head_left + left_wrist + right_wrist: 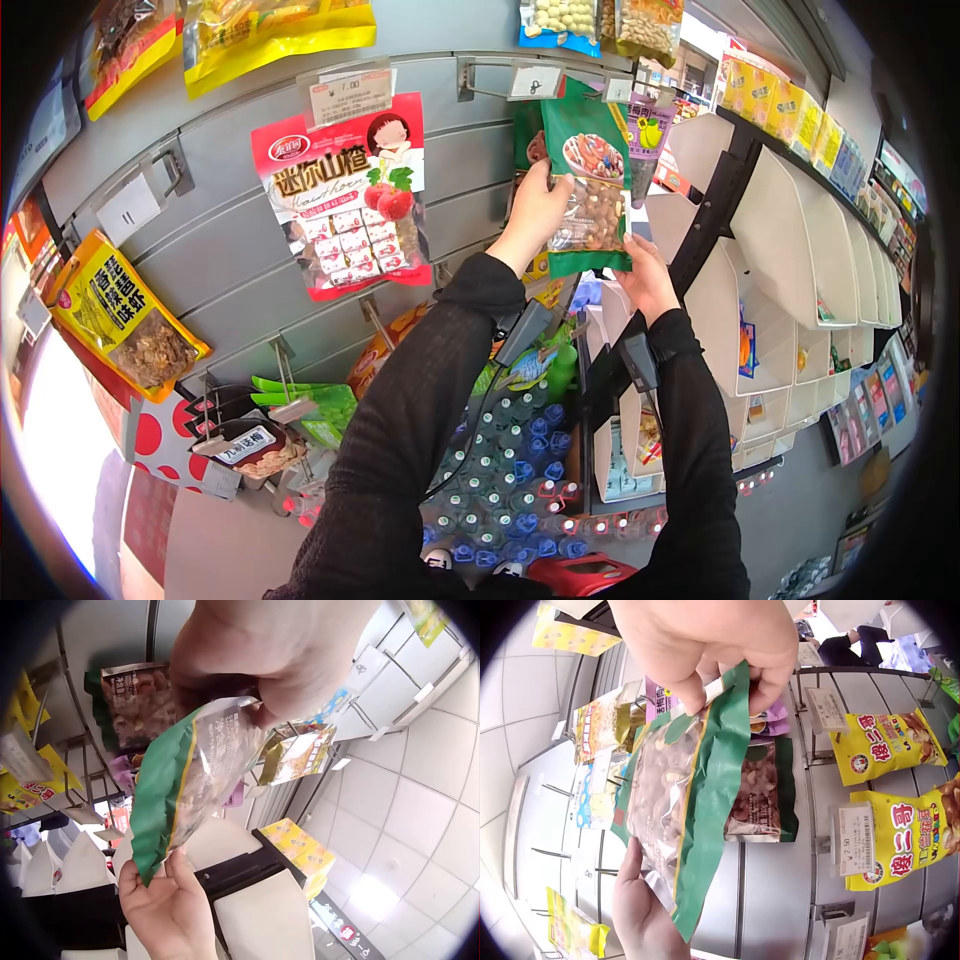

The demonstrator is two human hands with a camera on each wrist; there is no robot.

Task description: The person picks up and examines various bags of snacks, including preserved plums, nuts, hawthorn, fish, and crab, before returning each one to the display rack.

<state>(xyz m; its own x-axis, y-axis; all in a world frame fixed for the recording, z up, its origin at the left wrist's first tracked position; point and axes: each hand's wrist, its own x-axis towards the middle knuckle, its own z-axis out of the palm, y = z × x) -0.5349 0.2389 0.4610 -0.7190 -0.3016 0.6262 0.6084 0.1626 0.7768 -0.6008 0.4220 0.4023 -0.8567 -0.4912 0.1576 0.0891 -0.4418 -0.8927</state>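
Both hands hold a green-edged bag of mixed nuts with a clear window in front of the slatted wall. In the head view my left hand grips its left side, thumb over the front. My right hand pinches the lower right corner. The right wrist view shows the nut bag tilted, with the right thumb and fingers on its green edge. A similar green-edged bag hangs on the wall behind it. A purple snack bag hangs just right of the held one.
A red hawthorn candy bag hangs to the left on the wall, below a price tag. Metal hooks jut from the slats. Cream bins on a black rack stand at the right. Several packs of bottles cover the floor below.
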